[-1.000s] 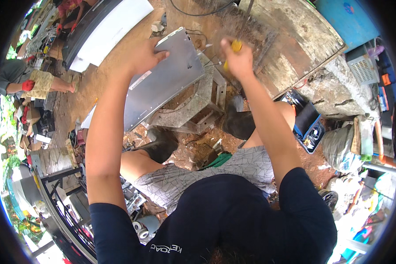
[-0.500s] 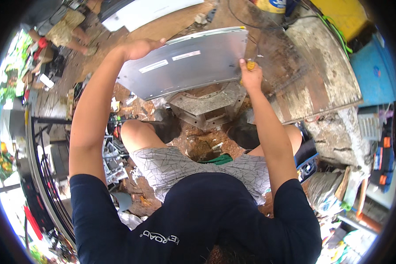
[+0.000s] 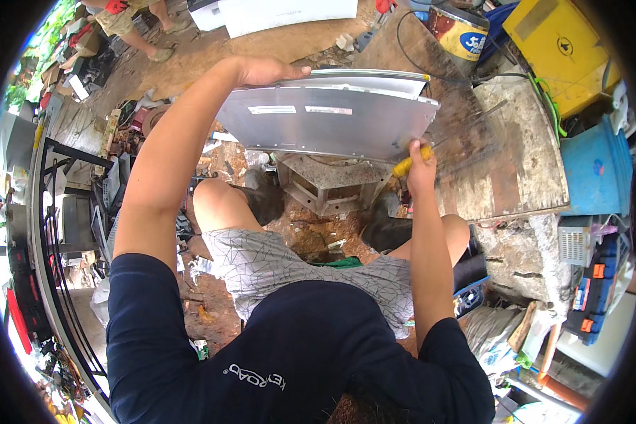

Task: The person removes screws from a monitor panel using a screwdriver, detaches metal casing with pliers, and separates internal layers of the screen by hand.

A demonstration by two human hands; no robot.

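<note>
A wide, flat silver metal panel with two white labels is held tilted above a grey metal stand. At its upper left corner, my left hand is closed over the edge. Behind the metal sheet a white layer shows through a gap along the top right. My right hand, at the lower right corner, is closed around a yellow-handled screwdriver, its thin shaft pointing up and right. The thumb lies against the panel's corner. The fingers behind the panel are hidden.
A worn wooden board lies to the right, beside a blue bin and a yellow case. A tin can stands beyond it. White panels lie at the far side. Another person's legs show at the far left.
The panel has shifted right and tipped flatter, with a gap showing between its layers at the top right. My hands have moved right with it, and the screwdriver shows more plainly.
</note>
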